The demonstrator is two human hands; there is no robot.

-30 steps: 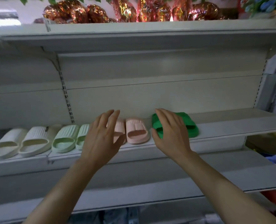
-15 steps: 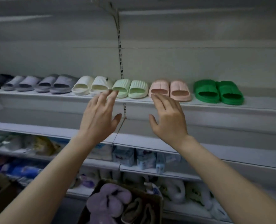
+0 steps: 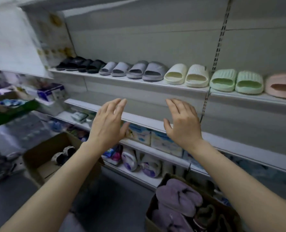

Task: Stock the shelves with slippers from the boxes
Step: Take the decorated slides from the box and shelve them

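My left hand (image 3: 107, 124) and my right hand (image 3: 182, 122) hang open and empty in front of the bare middle shelf (image 3: 138, 117), fingers spread. Above them the upper shelf (image 3: 138, 84) holds a row of slipper pairs: black (image 3: 81, 64), grey (image 3: 132, 70), cream (image 3: 187, 74), mint green (image 3: 236, 81) and a pink slipper (image 3: 282, 86) at the right edge. A cardboard box (image 3: 229, 213) at the lower right holds fluffy purple slippers (image 3: 177, 198). A second cardboard box (image 3: 43, 158) at the lower left holds a dark and white fluffy pair (image 3: 64, 154).
Lower shelves carry packaged goods (image 3: 155, 139) and wrapped slippers (image 3: 138, 161). At the left stand a blurred white shelf end (image 3: 13, 42) and a green crate (image 3: 9, 111) of goods. Dark floor lies between the two boxes.
My view swung left and down, so the green slippers left the frame and the boxes came into sight. Both hands drew back from the upper shelf and dropped to the middle shelf, still empty.
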